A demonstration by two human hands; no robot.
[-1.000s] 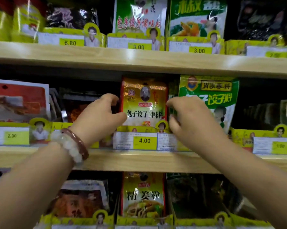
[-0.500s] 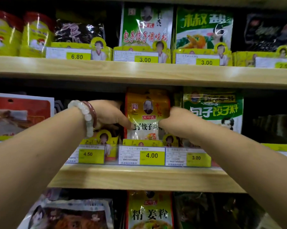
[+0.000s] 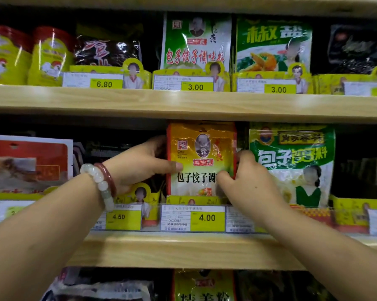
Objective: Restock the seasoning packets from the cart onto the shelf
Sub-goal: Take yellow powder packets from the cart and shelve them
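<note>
A yellow-orange seasoning packet (image 3: 201, 148) with a portrait and black characters stands upright on the middle wooden shelf (image 3: 183, 248), behind the 4.00 price tag (image 3: 193, 218). My left hand (image 3: 139, 164) grips the packet's left edge, thumb across its front and fingers behind. My right hand (image 3: 246, 181) pinches its right edge, thumb on the front. A bead bracelet and a red bangle sit on my left wrist. The cart is out of view.
A green dumpling-seasoning packet (image 3: 291, 161) stands just right of my right hand; a red-and-white packet (image 3: 26, 161) stands at far left. The upper shelf (image 3: 183, 103) holds yellow tins, dark bags and green packets close above. More packets fill the shelf below.
The view has moved closer and tilted up. Both hands stay on the yellow-orange packet's sides; the right hand has shifted slightly right, uncovering more of the front.
</note>
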